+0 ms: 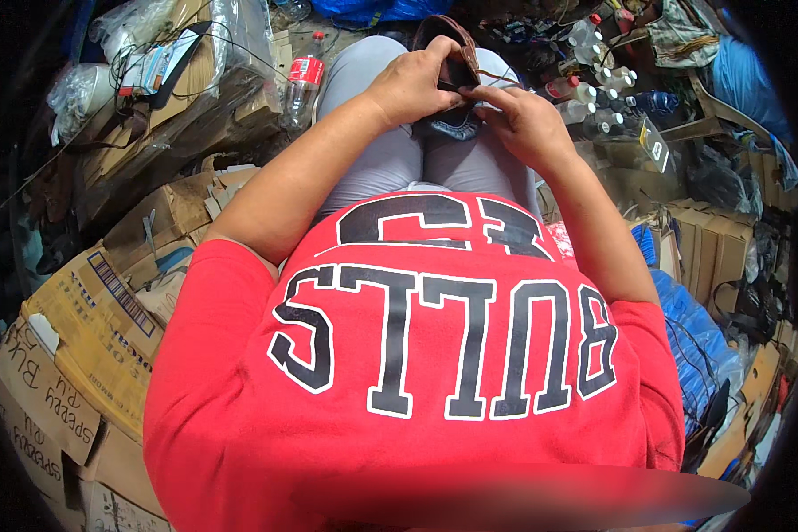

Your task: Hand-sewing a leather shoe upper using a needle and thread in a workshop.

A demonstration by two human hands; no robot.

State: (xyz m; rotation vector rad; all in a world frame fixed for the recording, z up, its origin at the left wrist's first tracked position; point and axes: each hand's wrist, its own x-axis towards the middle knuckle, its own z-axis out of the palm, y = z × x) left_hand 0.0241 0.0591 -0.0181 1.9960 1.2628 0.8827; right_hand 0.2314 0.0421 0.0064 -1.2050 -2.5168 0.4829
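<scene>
Over my lap, between my knees, both hands hold a brown leather shoe (465, 55) with a dark inside. My left hand (414, 84) grips it from the left, fingers curled over its edge. The fingers of my right hand (529, 126) pinch near its opening, close to my left fingertips. A thin brown lace (498, 78) sticks out to the right above my right hand. Below the shoe, a piece of grey-blue material (455, 127) shows between my thighs; I cannot tell whether it belongs to the shoe.
A capped plastic bottle with a red label (303, 84) stands left of my knees. Several plastic bottles (594, 89) cluster on the right. Cardboard boxes (97, 319) lie at left, with more cardboard (709, 239) and blue plastic sheeting (696, 341) at right. Clear plastic wrap (239, 44) covers things at far left.
</scene>
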